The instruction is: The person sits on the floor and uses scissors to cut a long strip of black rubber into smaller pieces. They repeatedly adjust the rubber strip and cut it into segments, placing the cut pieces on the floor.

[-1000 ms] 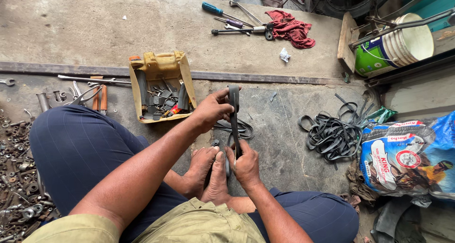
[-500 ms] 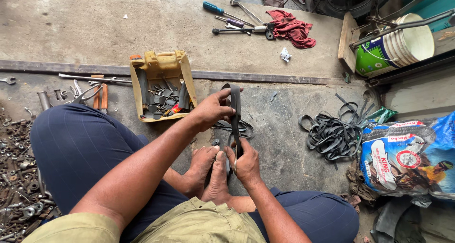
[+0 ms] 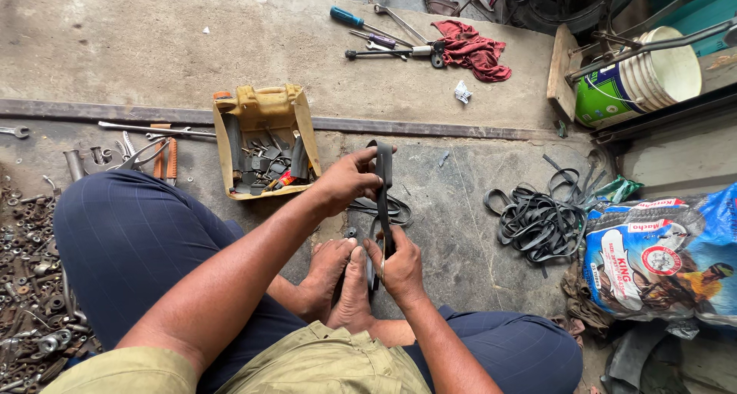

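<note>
A black flat rubber strip (image 3: 383,180) is held taut, upper end clenched by left hand (image 3: 347,180), lower by right hand (image 3: 398,265); steady tension judged needed next.

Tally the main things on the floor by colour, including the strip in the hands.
Black: 2 – rubber strip held by left hand and right hand; pile of bands
Yellow: 1 – tray
Red: 1 – rag
Blue: 2 – screwdriver handle; sack
White and green: 1 – bucket
Total: 7
</note>
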